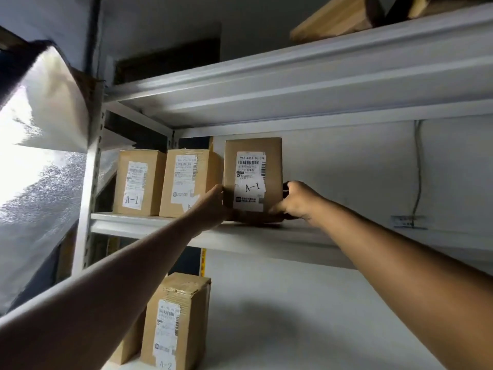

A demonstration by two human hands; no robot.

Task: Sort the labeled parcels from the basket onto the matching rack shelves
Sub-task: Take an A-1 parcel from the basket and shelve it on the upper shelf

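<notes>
A brown cardboard parcel labelled A-1 point(253, 180) stands upright on the upper rack shelf point(293, 236). My left hand point(210, 206) holds its left side and lower corner. My right hand point(296, 201) grips its right side, fingers curled round the edge. Left of it on the same shelf stand two more brown parcels: one labelled A-1 point(137, 182) and one point(186, 182) whose lower label my left hand partly hides. On the shelf below stands a parcel labelled A-2 point(173, 321). The basket is out of view.
The shelf to the right of the held parcel is bare, with a white cable point(418, 166) on the back wall. The rack's white upright point(90, 182) is at the left beside a bright window. Wooden boards point(336, 20) lie on the top shelf.
</notes>
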